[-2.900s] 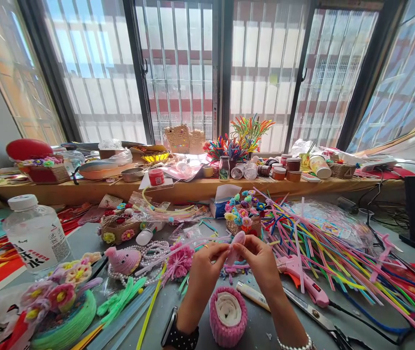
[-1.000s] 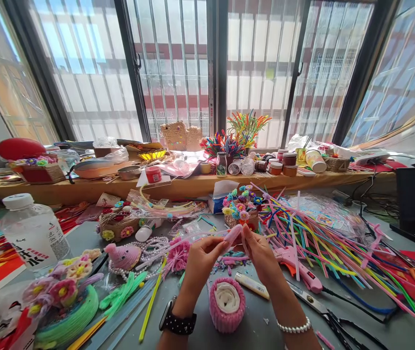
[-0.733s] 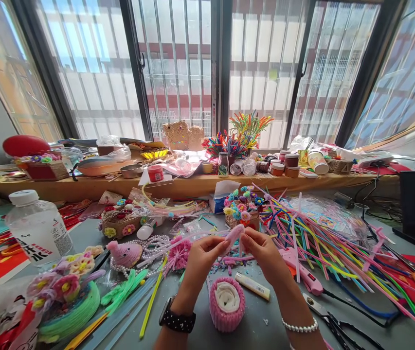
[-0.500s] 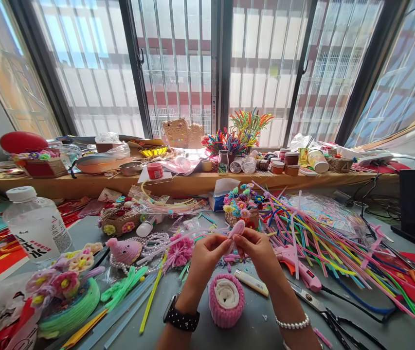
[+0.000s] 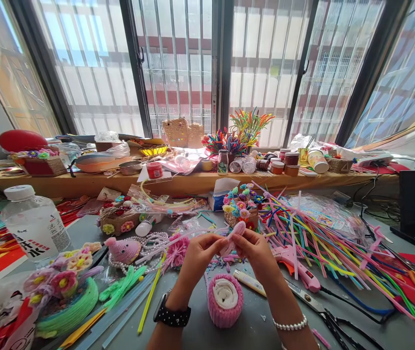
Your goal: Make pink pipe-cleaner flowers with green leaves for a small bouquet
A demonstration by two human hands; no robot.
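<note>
Both hands meet above the middle of the table, pinching a pale pink fuzzy piece (image 5: pixel 240 227) that looks like bent pipe cleaner. My left hand (image 5: pixel 202 252) grips its lower left side, with the fingers closed. From the right, my right hand (image 5: pixel 252 247) pinches the same piece, its rounded tip poking up above the fingers. Just below them a pink fuzzy round cup (image 5: pixel 225 311) stands upright, stuffed with rolled white tissue (image 5: pixel 225 293). Part of the held piece is hidden by the fingers.
Right of my hands lie a pink glue gun (image 5: pixel 304 273), scissors (image 5: pixel 311 299) and a heap of coloured pipe cleaners (image 5: pixel 313 233). At left are a water bottle (image 5: pixel 35 223), a green flower piece (image 5: pixel 68 306) and a pink knitted figure (image 5: pixel 124 250). Behind sits a flower basket (image 5: pixel 245 216).
My left hand has shifted slightly left and turned a little, its forearm further left. The pink piece stays pinched between both hands. The round cup appears almost unmoved.
</note>
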